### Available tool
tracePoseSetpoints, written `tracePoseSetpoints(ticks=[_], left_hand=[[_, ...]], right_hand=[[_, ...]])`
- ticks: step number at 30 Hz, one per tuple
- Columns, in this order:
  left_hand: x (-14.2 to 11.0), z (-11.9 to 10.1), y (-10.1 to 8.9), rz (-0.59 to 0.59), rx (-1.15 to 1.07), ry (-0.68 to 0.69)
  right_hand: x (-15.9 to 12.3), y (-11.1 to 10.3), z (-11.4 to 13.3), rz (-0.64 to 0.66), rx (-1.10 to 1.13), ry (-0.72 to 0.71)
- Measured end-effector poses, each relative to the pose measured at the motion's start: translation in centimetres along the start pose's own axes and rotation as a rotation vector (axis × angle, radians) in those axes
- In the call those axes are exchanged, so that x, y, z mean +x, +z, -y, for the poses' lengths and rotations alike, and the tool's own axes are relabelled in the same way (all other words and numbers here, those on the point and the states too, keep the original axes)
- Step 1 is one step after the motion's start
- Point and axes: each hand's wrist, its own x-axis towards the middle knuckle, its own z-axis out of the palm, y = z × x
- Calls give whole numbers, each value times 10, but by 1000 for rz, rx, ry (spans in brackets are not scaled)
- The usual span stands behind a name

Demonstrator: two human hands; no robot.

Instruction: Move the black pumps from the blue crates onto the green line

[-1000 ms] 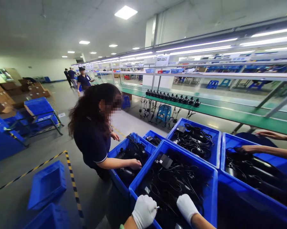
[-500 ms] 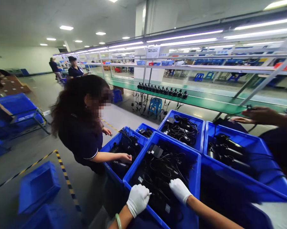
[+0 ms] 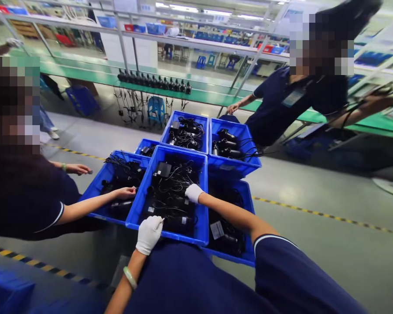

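Both of my hands wear white gloves and are over the nearest blue bin [image 3: 203,226]. My left hand [image 3: 149,234] is closed at the bin's front-left rim, with a small pale thing at its fingertips, too small to name. My right hand [image 3: 193,193] reaches in near the right wall, fingers curled down at the black cables [image 3: 172,185]; what they grip, if anything, is hidden. In the bin lie dark parts with white labels and a black box-shaped adapter [image 3: 163,169].
Other blue bins of black cylinders and cables [image 3: 229,168] stand around mine. A co-worker's hand [image 3: 126,192] is in the left bin. Another person [image 3: 281,98] stands at back right, holding dark cables. Behind, a green bench [image 3: 212,93] carries a row of black devices [image 3: 155,81].
My view has swung to the right and down, bringing the right-hand co-worker and a lower bin into sight. My hands keep nearly the same places at the bin.
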Motion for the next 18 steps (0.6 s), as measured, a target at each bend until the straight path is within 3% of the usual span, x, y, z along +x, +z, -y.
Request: tracePoseSetpoints(ticks=[8,18], left_hand=[[0,0,2,-18,19,8],[2,-5,-3,-16,21,-26]], right_hand=[[1,0,16,32,-22,-78],[3,-1,21,-37,-4,-84]])
